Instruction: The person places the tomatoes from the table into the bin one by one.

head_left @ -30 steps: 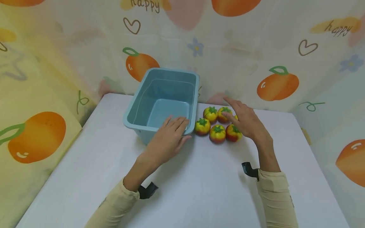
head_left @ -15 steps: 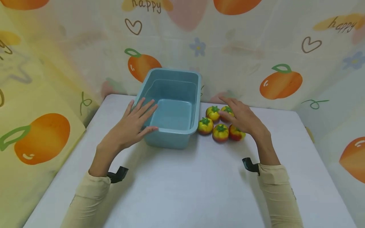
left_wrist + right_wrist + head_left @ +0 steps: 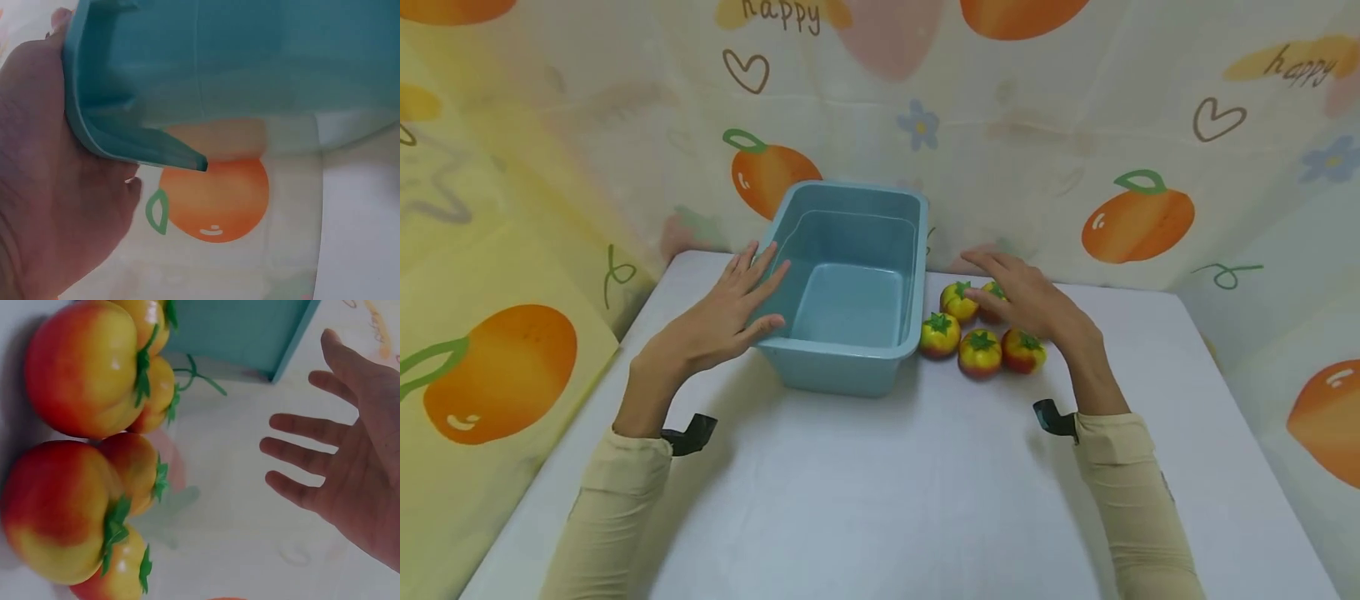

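Observation:
An empty blue-grey bin stands toward the back of the table. Over its left front rim the left hand lies with fingers spread; in the left wrist view that hand is against the outer edge of the bin. Right of the bin sit several red-yellow fruits with green tops, such as one fruit in front. Above the fruits the right hand hovers, holding nothing. The right wrist view shows this hand with fingers apart, clear of the nearest fruit.
The white table reaches from the bin toward the person. A cloth wall printed with oranges, hearts and words rises just behind the bin and fruits. A similar yellowish cloth hangs on the left.
The left hand has moved left, from the bin's front right rim to its left front corner, its fingers spreading. The right hand has shifted slightly left above the fruits.

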`<state>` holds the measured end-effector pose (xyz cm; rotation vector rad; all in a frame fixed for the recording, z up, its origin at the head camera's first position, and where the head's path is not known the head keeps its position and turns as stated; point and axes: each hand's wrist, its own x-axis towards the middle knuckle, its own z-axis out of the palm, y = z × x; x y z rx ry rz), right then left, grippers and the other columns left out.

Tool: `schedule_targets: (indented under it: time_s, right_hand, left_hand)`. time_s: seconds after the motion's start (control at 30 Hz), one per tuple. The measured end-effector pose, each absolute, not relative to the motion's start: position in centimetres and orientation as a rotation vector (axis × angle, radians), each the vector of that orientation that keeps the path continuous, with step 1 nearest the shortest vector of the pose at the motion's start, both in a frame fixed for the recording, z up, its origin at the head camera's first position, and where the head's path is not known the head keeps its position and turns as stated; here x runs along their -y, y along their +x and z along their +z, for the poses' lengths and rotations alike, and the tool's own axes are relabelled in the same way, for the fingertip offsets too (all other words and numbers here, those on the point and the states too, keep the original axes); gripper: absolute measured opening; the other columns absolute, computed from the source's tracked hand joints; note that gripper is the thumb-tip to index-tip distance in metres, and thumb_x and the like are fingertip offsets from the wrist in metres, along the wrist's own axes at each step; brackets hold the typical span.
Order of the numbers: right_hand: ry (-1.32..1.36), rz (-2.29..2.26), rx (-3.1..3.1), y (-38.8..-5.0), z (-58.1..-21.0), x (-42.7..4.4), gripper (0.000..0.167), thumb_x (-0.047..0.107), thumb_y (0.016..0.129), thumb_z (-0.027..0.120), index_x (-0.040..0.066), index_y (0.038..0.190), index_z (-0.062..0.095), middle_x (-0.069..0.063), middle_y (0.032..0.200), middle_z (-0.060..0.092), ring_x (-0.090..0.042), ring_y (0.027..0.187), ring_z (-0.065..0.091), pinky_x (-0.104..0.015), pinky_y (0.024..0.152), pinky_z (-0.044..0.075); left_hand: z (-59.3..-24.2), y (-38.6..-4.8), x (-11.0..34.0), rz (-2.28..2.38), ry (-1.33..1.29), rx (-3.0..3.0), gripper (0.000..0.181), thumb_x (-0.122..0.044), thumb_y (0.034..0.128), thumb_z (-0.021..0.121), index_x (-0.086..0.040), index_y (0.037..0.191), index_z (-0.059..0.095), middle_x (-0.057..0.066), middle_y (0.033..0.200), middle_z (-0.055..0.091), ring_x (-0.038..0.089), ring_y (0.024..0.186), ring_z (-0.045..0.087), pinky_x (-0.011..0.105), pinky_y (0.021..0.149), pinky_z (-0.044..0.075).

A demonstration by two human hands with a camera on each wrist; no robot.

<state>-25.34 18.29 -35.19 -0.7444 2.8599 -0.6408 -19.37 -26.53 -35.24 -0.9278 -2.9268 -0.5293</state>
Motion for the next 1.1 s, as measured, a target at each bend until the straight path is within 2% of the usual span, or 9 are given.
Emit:
schedule_targets:
  time_s: [0.27,0.47,0.6,0.73,0.9,1.1]
  right_hand:
    - [-0.789,-0.679,-2.798,-27.3,-34.5,-18.2,0.063,0.043,0.107,0.055,0.029,0.165,0.033,-0.006,0.171,0.033,-0.035,0.158,0.03,-0.068,0.128,0.026]
    - [-0.969,-0.7,-2.779,-27.9,-36.0,-17.4,0.058,0.027,0.104,0.065,0.012,0.157,0.046,-0.015,0.158,0.048,-0.037,0.147,0.04,-0.061,0.124,0.037]
    - [-0.998,-0.723,-2.734,-27.7,-37.1,-17.2,0.056,0.026,0.103,0.066,0.006,0.153,0.05,-0.015,0.153,0.054,-0.037,0.145,0.045,-0.059,0.123,0.04]
    - [-0.972,-0.721,-2.709,-27.3,-37.6,-16.7,0.052,0.024,0.103,0.065,0.006,0.151,0.052,-0.015,0.147,0.061,-0.036,0.145,0.05,-0.058,0.123,0.041]
    - [-1.002,-0.629,-2.696,-27.1,-38.2,-15.4,0.051,0.022,0.1,0.071,0.005,0.146,0.058,-0.013,0.143,0.065,-0.034,0.134,0.06,-0.053,0.116,0.05]
    - [-0.962,-0.554,-2.668,-27.0,-39.1,-14.4,0.056,0.021,0.095,0.078,0.007,0.146,0.06,-0.01,0.146,0.064,-0.031,0.139,0.056,-0.05,0.118,0.048]
  left_hand:
    - [-34.6,-20.6,26.6,-0.564,-0.855,3.053,0.094,-0.052,0.106,0.051,-0.008,0.167,-0.005,0.003,0.177,-0.016,0.029,0.165,-0.018,0.052,0.137,-0.003]
    - [-34.6,-20.4,26.7,-0.573,-0.834,3.069,0.096,-0.051,0.1046,0.055,-0.009,0.168,-0.004,0.001,0.177,-0.017,0.028,0.165,-0.017,0.05,0.137,-0.004]
    - [-34.6,-20.3,26.6,-0.6,-0.795,3.092,0.097,-0.052,0.1041,0.056,-0.011,0.168,-0.004,0.001,0.177,-0.016,0.028,0.166,-0.017,0.054,0.136,-0.001]
    - [-34.6,-19.9,26.5,-0.619,-0.748,3.108,0.097,-0.054,0.1036,0.056,-0.013,0.168,-0.005,-0.001,0.177,-0.015,0.026,0.166,-0.017,0.059,0.135,0.004]
    - [-34.6,-19.6,26.5,-0.625,-0.724,3.11,0.1,-0.055,0.103,0.056,-0.012,0.168,-0.007,0.001,0.177,-0.014,0.026,0.166,-0.015,0.056,0.136,0.004]
    - [-34.5,-19.4,26.3,-0.619,-0.692,3.131,0.103,-0.058,0.1026,0.055,-0.014,0.167,-0.012,0.001,0.177,-0.016,0.027,0.166,-0.013,0.055,0.136,0.004]
